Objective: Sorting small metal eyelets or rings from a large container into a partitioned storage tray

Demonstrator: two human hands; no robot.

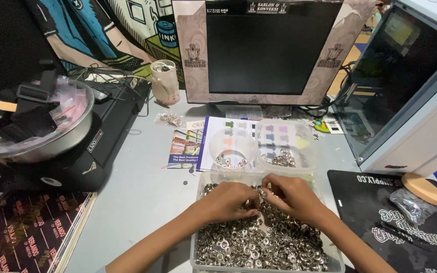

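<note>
Fingers [253,203] of both hands were pinched together over the heap, tips nearly touching; each seemed to grip a small silver metal eyelet ring, though the pieces themselves were too small to tell apart. Left hand [227,201] and right hand [294,196] rested on the mass of silver metal eyelet rings [259,242] filling the clear rectangular plastic tub [203,178] on the grey counter [142,192]. At 12 o'clock of the tub stood two smaller clear plastic cups: the left cup [231,146] held a few rings, the right cup [285,149] a small pile. At 3 o'clock lay a black printed mat [370,202]; at 10 o'clock, a round metal bowl [67,136].
</note>
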